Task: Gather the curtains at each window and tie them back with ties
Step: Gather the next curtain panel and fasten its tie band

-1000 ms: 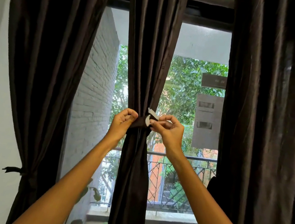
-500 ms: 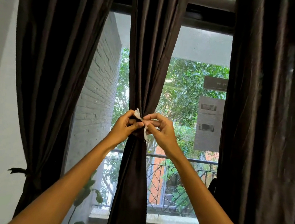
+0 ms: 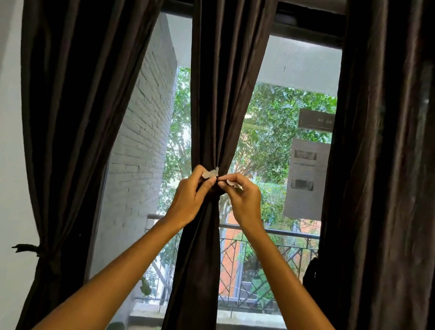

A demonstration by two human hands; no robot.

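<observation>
Left hand point(image 3: 189, 193): fingers curled, thumb and forefinger pinching one pale end of the tie point(image 3: 210, 174) at the front of the middle curtain point(image 3: 222, 83). Right hand point(image 3: 243, 199): fingers curled likewise, pinching the other pale end just to the right of the first. Both hands meet at the pinch point of the fabric. Judgement: each hand keeps one end so the band stays taut round the bundle while the ends are brought together to fasten. The dark band itself is hard to tell from the cloth; only the pale tips show clearly.

The middle curtain is gathered into a narrow waist at the hands and flares above and below, which suggests the tie already circles it and only the closing remains. It hangs in front of the window point(image 3: 291, 64), between the two panes of view.

Left curtain point(image 3: 77, 92): already cinched low down by a dark tie whose knot sticks out to the left. Right curtain point(image 3: 392, 159): hangs straight; whether it is tied I cannot tell.

Against the frame half a second ago: the pale ends sit higher and spread apart, one in each hand, where they were bunched together between the fingers. A second ago the right hand alone held both pale ends while the left gripped the fabric.
</observation>
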